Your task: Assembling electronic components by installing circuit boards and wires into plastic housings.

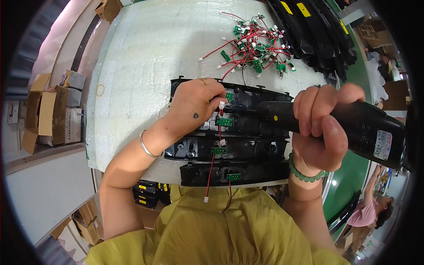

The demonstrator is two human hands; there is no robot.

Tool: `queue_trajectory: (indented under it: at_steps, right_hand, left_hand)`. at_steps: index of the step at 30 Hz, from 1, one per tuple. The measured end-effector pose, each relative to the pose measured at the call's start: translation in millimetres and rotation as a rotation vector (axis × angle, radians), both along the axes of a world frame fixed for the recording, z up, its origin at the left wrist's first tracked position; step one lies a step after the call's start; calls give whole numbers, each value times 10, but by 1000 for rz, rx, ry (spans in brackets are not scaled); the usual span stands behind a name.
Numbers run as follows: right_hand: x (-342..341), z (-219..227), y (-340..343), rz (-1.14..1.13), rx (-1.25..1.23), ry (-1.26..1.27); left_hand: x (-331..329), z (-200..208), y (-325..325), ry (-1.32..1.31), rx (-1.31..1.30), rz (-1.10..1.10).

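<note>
My right hand [322, 119] is wrapped round a black electric screwdriver [371, 128], which points left with its narrow end over the black plastic panels. Bent over the farthest panel [260, 98], my left hand [194, 104] has its fingers pinched at a small green circuit board [229, 96]. A white connector [221, 105] on red wire hangs just below those fingertips. Three more black panels lie in a row nearer to me, each with a green board; the nearest panel [203, 174] has its board [233, 177] right of the middle. The screwdriver's tip is hard to make out against the dark plastic.
A tangled heap of green boards with red wires [256, 44] lies at the far side of the white padded table [145, 48]. Stacked black panels with yellow labels [309, 31] fill the far right. Cardboard boxes [53, 110] stand at left. Another person [369, 212] is at right.
</note>
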State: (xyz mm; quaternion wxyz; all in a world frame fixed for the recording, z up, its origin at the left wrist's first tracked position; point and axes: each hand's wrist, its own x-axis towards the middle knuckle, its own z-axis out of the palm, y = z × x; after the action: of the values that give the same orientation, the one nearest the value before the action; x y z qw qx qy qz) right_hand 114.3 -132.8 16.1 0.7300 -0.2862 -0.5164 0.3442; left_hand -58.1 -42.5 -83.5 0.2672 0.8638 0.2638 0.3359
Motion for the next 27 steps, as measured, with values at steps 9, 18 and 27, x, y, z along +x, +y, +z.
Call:
queue_trajectory:
  at_steps: [9,18,27]
  right_hand:
    - [-89,-96,176,17,55,-79]
    - [-162,-186,275,-53,2,-141]
    - [-186,-221,307,71,4,-138]
  left_hand:
    - [18,-21,20,59,-11,6]
    - [27,-66,42,61,32,-4]
    - [21,-77,55,12,43,-19]
